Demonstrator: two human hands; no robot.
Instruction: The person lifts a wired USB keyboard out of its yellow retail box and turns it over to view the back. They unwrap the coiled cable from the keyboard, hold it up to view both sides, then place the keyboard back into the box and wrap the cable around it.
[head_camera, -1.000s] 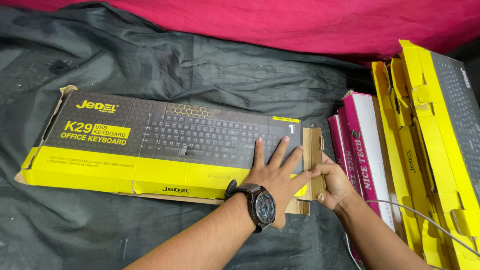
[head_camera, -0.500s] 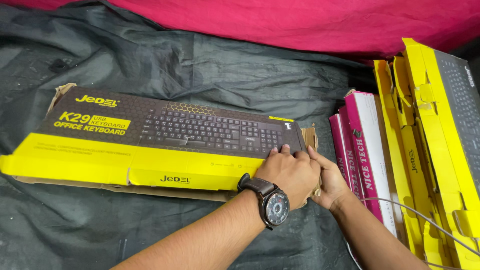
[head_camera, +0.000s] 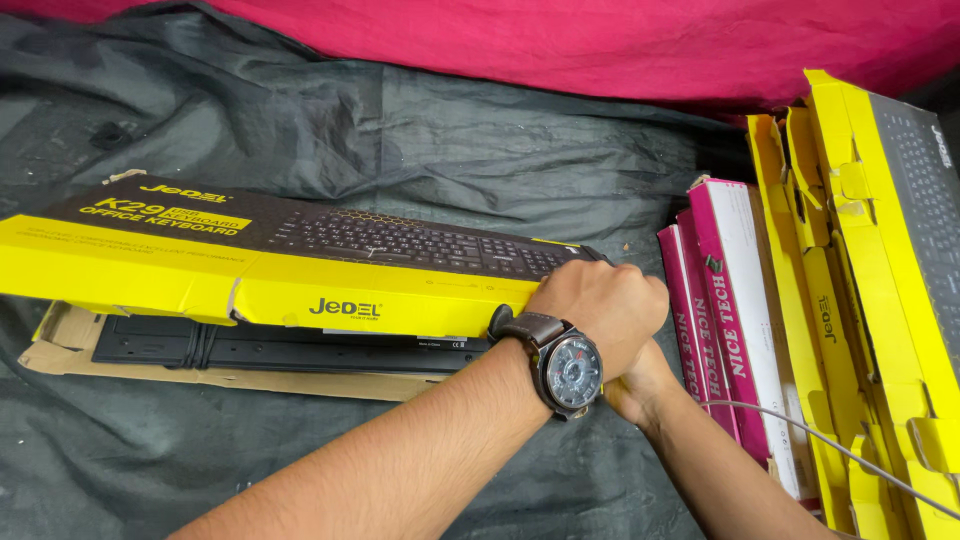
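Observation:
A long yellow and black keyboard box (head_camera: 300, 290) lies on a dark grey cloth (head_camera: 400, 130). Its lid is tilted up, front edge raised. Under it a black keyboard (head_camera: 300, 350) rests on the brown cardboard bottom (head_camera: 60, 345). My left hand (head_camera: 600, 305), with a brown-strapped wristwatch (head_camera: 570, 370), is closed on the lid's right end. My right hand (head_camera: 635, 390) sits just below it at the same end of the box, its fingers hidden behind my left hand.
Pink and white boxes (head_camera: 735, 330) stand on edge close to the right of my hands. Beyond them lean several yellow keyboard boxes (head_camera: 880, 250). A thin grey cable (head_camera: 830, 445) crosses above my right forearm. A red cloth (head_camera: 600, 40) runs along the back.
My left hand went from lying flat with spread fingers on the box to gripping its right end. The lid has lifted, and the keyboard and brown bottom now show beneath it.

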